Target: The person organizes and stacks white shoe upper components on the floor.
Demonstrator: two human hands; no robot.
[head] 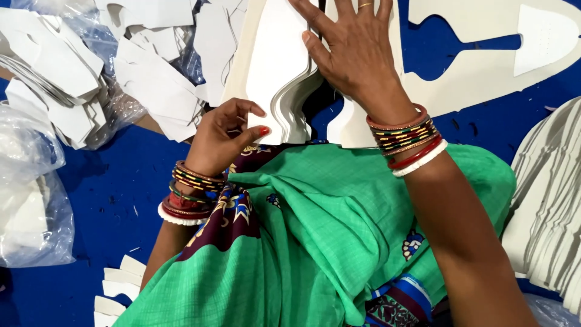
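A stack of white die-cut pieces (275,66) with a wavy edge lies on the blue floor just beyond my green-draped lap. My left hand (221,136) pinches the near corner of this stack between thumb and curled fingers. Its wrist carries coloured bangles. My right hand (351,51) rests flat with fingers spread on the right side of the stack and on the cream cut-out sheet (484,72) next to it. That wrist also wears bangles, and a ring shows on one finger.
A heap of loose white cut pieces (139,66) lies at the upper left, partly in clear plastic. Plastic bags (27,200) sit at the left edge. A fanned stack of white pieces (548,200) fills the right edge. Small white pieces (118,290) lie at the lower left.
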